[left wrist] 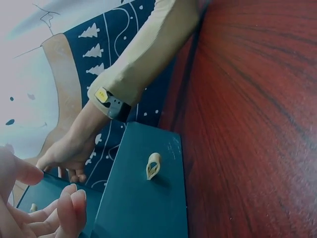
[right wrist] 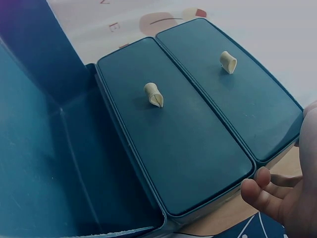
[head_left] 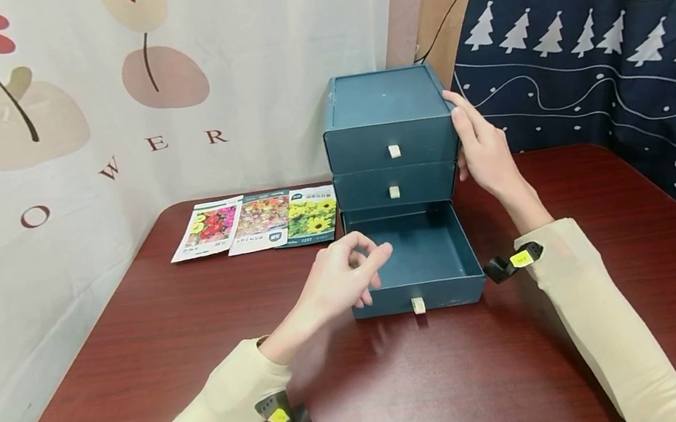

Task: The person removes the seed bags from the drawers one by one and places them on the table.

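Note:
A teal box of three stacked drawers (head_left: pixel 385 96) stands on the table, each drawer front bearing a small cream pull tab (head_left: pixel 394 151). The bottom drawer (head_left: pixel 424 249) is pulled out toward me, and its visible inside holds nothing. My right hand (head_left: pixel 487 147) rests against the right side of the box near the top, fingers along its edge. In the right wrist view, the fingertips (right wrist: pixel 252 192) lie by the side of the upper drawers. My left hand (head_left: pixel 344 273) hovers at the left front of the pulled-out drawer, fingers loosely bent around nothing.
Three flower seed packets (head_left: pixel 260 222) lie overlapping on the table, left of the box. A pale printed curtain (head_left: pixel 262 68) hangs behind, and a navy cloth with white trees (head_left: pixel 595 74) hangs at the right. The brown table (head_left: pixel 198 336) spreads around the box.

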`<action>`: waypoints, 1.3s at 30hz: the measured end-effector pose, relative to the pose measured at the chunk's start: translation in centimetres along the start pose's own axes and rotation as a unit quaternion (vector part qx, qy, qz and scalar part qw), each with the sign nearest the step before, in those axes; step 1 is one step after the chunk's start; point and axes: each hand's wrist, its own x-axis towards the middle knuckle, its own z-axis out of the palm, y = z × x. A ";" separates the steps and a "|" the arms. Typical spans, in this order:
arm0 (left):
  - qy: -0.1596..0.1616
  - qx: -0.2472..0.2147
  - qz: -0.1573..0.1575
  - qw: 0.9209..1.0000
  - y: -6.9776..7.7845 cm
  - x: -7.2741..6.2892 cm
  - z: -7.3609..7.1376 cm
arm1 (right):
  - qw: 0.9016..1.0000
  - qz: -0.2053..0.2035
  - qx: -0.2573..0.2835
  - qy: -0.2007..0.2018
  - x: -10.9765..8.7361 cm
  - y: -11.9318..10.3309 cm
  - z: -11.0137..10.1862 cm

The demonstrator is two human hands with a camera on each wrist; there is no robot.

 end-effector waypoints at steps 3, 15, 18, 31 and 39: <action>-0.005 0.000 -0.004 1.000 0.1 -0.2 0.2 | 1.000 -0.001 0.000 -0.001 0.0 0.0 0.0; -0.029 -0.017 -0.022 0.999 -0.2 -0.8 0.9 | 1.000 0.001 0.002 0.001 0.0 0.0 0.0; -0.037 -0.018 -0.022 0.999 -0.2 -0.9 1.2 | 1.000 0.001 0.001 0.001 0.0 0.1 0.0; -0.060 -0.023 -0.023 0.998 -0.5 -1.2 2.2 | 1.000 0.002 0.002 -0.001 0.0 0.0 0.0; -0.071 -0.022 -0.021 0.997 -0.8 -1.4 2.8 | 1.000 0.002 0.000 0.000 0.0 -0.1 0.0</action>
